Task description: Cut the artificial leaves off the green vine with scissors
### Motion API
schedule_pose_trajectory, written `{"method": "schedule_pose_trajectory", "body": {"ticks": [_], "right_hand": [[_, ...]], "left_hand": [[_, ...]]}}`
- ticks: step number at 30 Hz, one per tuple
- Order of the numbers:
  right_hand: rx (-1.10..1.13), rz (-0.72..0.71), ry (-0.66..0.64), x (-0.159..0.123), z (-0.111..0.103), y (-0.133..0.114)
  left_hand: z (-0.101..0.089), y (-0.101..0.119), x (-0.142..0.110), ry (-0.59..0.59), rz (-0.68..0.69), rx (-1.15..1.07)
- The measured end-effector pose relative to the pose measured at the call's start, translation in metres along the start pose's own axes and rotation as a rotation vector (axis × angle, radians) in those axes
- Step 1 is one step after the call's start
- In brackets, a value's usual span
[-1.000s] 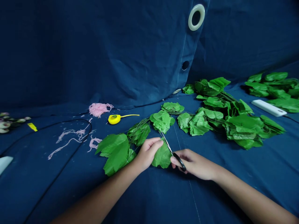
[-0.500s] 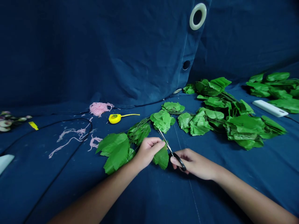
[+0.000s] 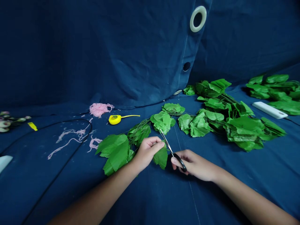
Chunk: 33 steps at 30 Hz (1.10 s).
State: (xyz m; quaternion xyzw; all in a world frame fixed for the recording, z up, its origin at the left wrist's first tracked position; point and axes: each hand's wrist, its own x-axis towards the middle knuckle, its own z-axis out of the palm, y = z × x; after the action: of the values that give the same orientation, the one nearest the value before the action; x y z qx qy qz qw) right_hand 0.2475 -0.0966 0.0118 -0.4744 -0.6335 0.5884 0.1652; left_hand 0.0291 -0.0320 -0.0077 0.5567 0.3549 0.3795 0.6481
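Observation:
My left hand [image 3: 147, 153] pinches the wiry stem end of a green artificial leaf [image 3: 161, 158], which hangs beside my fingers. My right hand [image 3: 194, 165] grips black-handled scissors [image 3: 175, 155], whose thin metal blades [image 3: 165, 140] reach up past my left fingertips. The blades lie right at the leaf's top, though the exact contact is hidden. Just left of my left hand lies a spray of large artificial leaves [image 3: 114, 153] on thin wires. A long heap of similar leaves [image 3: 243, 131] spreads to the right, beyond the scissors.
Dark blue cloth [image 3: 70, 78] with a white-ringed grommet [image 3: 198, 18] covers the surface and backdrop. Pink yarn scraps [image 3: 99, 110], a yellow tape measure [image 3: 114, 119], a black cable [image 3: 70, 125], a white rectangular device [image 3: 269, 110] and more leaves [image 3: 274, 90] lie about.
The leaf between my hands now looks narrower and hangs more folded. My left hand has shifted slightly up and left, while the scissors stay nearly in place.

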Motion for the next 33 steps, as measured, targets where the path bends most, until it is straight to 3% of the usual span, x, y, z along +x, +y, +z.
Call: {"method": "schedule_pose_trajectory", "body": {"ticks": [33], "right_hand": [[-0.036, -0.021, -0.015, 0.0008, 0.0003, 0.0020]], "left_hand": [[-0.0032, 0.0005, 0.0008, -0.046, 0.074, 0.094]]}}
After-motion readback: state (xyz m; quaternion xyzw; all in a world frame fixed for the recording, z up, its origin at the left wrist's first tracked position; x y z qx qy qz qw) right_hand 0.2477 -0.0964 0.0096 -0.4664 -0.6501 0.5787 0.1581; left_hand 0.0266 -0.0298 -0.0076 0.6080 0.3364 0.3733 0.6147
